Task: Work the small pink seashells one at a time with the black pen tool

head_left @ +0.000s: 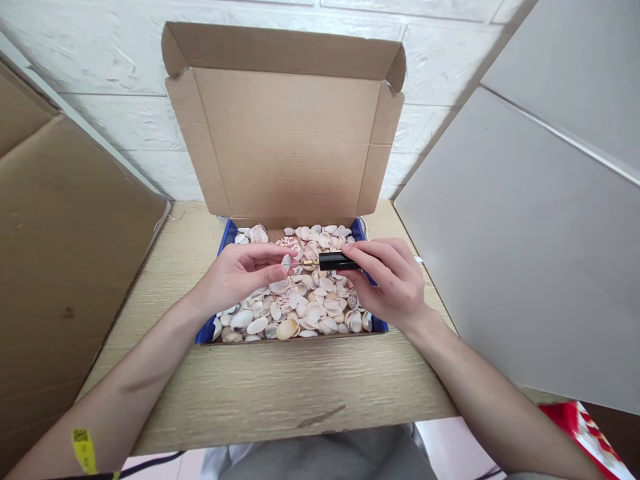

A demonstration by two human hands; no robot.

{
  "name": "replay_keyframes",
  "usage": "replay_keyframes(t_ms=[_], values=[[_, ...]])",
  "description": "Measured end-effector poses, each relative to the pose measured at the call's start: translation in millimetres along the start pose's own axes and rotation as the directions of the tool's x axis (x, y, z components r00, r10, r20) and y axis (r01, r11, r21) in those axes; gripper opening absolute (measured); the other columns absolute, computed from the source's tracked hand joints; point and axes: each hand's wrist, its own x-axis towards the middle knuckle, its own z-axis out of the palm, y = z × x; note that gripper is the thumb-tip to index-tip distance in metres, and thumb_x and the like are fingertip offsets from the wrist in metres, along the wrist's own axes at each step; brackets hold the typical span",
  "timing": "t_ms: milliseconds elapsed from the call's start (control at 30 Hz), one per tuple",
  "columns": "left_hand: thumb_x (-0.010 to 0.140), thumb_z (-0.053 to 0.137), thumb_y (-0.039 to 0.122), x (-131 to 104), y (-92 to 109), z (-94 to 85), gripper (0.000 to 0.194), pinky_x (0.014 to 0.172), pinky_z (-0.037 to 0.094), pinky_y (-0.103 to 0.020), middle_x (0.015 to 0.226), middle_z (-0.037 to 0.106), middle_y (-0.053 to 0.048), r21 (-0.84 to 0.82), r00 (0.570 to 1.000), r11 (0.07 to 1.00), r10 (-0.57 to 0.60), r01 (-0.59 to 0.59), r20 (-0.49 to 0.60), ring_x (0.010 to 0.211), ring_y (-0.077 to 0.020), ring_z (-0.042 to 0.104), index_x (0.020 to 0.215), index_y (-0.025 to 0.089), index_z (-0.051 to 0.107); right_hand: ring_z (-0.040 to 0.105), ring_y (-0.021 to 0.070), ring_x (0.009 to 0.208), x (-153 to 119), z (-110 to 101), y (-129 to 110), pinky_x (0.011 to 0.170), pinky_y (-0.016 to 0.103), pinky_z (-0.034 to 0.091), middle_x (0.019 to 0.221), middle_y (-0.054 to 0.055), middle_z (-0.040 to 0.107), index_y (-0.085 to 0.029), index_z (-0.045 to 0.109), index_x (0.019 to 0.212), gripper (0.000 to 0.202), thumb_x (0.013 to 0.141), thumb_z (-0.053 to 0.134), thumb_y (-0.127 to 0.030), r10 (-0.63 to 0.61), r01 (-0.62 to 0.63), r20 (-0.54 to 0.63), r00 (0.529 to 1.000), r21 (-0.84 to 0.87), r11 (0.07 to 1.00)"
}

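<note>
My left hand [245, 270] pinches a small pale shell [286, 262] between thumb and fingertips over the box. In my right hand [385, 277] is a black tool [333, 261] with a gold-coloured metal end, held level and pointing left. Its thin tip is right beside the small shell; whether they touch cannot be made out. Below both hands, a cardboard box [204, 331] with blue side walls holds many white, cream and pinkish shells [315, 312]. The lid [290, 140] stands raised at the back.
The box sits on a light wooden table [280, 387]. A brown cardboard panel [65, 240] rises at the left, a grey-white panel [530, 240] at the right, and a white brick wall [110, 120] behind. A red and white packet [583, 433] lies at the lower right.
</note>
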Motion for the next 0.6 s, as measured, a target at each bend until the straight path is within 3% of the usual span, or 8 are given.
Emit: replay_keyframes(t_ms=[300, 600], values=[[0.068, 0.079, 0.040, -1.4, -1.7, -1.4, 0.032, 0.069, 0.059, -0.030, 0.080, 0.076, -0.006, 0.042, 0.998, 0.999, -0.021, 0.019, 0.061, 0.076, -0.0207, 0.072, 0.091, 0.019, 0.077, 0.063, 0.0199, 0.089, -0.3, -0.7, 0.4, 0.075, 0.037, 0.056, 0.100, 0.004, 0.069, -0.030, 0.057, 0.119, 0.042, 0.082, 0.065, -0.013, 0.026, -0.026, -0.014, 1.000, -0.021, 0.999], [0.067, 0.080, 0.037, -2.6, 1.4, -0.7, 0.038, 0.076, 0.060, -0.032, 0.103, 0.074, -0.008, 0.060, 0.999, 0.997, 0.043, -0.045, 0.024, 0.090, -0.0227, 0.070, 0.100, 0.019, 0.075, 0.062, 0.0209, 0.089, -0.7, 2.1, 0.8, 0.076, 0.038, 0.054, 0.099, 0.007, 0.069, -0.023, 0.059, 0.115, 0.034, 0.083, 0.066, -0.016, 0.079, -0.079, 0.031, 0.996, 0.004, 0.997]])
